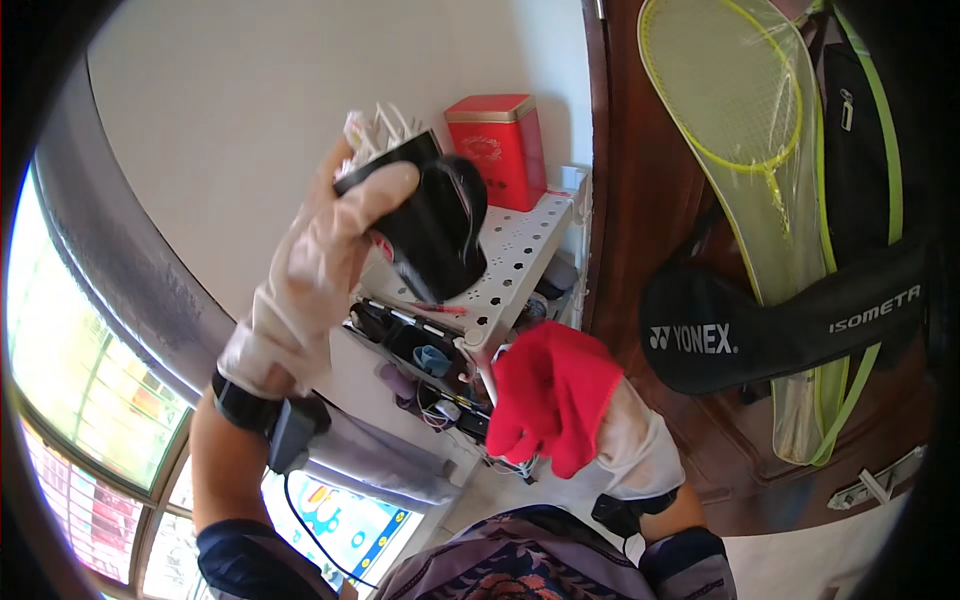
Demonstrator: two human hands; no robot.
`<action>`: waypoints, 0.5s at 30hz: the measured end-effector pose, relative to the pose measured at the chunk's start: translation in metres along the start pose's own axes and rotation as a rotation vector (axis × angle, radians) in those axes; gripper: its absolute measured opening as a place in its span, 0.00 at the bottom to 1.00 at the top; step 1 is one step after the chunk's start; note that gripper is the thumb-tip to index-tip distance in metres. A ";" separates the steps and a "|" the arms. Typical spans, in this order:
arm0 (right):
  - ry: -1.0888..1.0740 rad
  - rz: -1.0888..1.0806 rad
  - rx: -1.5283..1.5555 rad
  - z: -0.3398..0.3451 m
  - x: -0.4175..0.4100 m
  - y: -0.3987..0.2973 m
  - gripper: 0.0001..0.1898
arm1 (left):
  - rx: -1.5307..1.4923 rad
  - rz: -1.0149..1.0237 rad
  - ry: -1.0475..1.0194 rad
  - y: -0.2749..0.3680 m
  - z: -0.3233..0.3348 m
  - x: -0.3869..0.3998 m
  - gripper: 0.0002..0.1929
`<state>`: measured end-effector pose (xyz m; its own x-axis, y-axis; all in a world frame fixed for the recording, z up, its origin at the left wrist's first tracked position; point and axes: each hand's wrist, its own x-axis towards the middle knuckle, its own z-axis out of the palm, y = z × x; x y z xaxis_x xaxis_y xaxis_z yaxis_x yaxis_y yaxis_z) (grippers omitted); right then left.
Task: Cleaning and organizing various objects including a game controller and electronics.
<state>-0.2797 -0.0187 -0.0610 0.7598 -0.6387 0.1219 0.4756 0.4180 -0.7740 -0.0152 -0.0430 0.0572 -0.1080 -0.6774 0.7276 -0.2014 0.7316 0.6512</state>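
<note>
My left hand [322,236], in a thin whitish glove, grips a black mug [442,232] by its body. The mug is tilted above the shelf, its handle turned away from my palm. Several slender white items [386,135] stick out of its mouth; blur hides what they are. A bunched red cloth [555,390] is in my right hand [637,435], which wears a similar glove; the cloth covers most of its fingers. Beneath and beyond the mug is a white perforated shelf [517,240], where a red tin box [495,154] with a gold-coloured lid rim stands upright.
At right, a yellow badminton racket [739,90] in a clear cover and a black Yonex racket cover [750,330] hang before a dark wooden door [630,225]. Black organisers [412,345] and cables sit below the shelf. A grey curtain [135,247] borders the window at left.
</note>
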 end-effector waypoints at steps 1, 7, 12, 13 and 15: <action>0.061 -0.075 -0.059 -0.004 -0.008 -0.001 0.29 | -0.024 -0.115 -0.030 0.020 0.021 0.016 0.35; 0.127 -0.167 0.023 -0.025 -0.035 0.003 0.30 | -0.223 -0.237 0.006 -0.049 0.027 0.058 0.29; 0.283 0.138 0.086 -0.052 -0.063 -0.009 0.30 | -0.174 -0.370 -0.006 -0.122 0.039 0.076 0.32; 0.312 0.093 0.191 -0.051 -0.068 -0.013 0.21 | -0.186 -0.367 -0.014 -0.127 0.049 0.075 0.32; 0.210 0.152 -0.049 -0.086 -0.076 -0.004 0.41 | -0.137 -0.457 0.062 -0.135 0.061 0.074 0.33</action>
<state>-0.3772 -0.0274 -0.1207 0.7094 -0.6934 -0.1260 0.3369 0.4907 -0.8036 -0.0550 -0.1962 0.0098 0.0211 -0.9290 0.3694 -0.0842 0.3665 0.9266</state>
